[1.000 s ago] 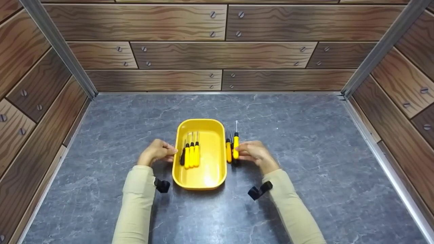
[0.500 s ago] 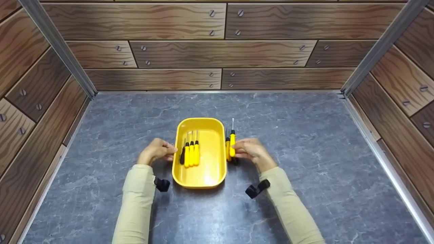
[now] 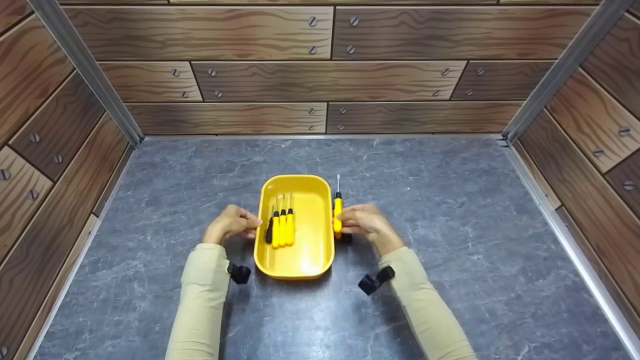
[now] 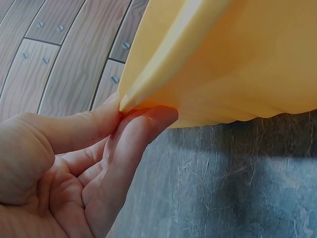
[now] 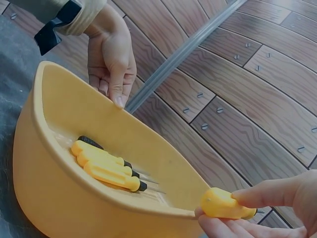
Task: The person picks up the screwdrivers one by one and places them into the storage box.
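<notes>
A yellow tray [image 3: 314, 235] stands on the table, holding several screwdrivers [image 3: 283, 229] side by side in its left half. Most have yellow handles; one handle is black. My left hand [image 3: 232, 223] pinches the tray's left rim between thumb and fingers, as the left wrist view confirms with the hand [image 4: 94, 158] at the tray wall [image 4: 237, 64]. Between thumb and fingers, my right hand [image 3: 371, 225] grips a yellow-handled screwdriver [image 3: 338, 212] close to the right rim. In the right wrist view this handle [image 5: 220, 203] points toward the camera; its shaft is mostly hidden.
A dark handle [image 3: 348, 239] lies right of the tray, largely hidden under the right hand. Grey marbled table [image 3: 450, 200] surrounds everything. Wood-patterned walls [image 3: 260, 82] with metal corner posts [image 3: 560, 75] bound the back and sides.
My right hand has moved left with the screwdriver, from over the tools beside the tray to the tray's right rim. The left hand and the tray have stayed put.
</notes>
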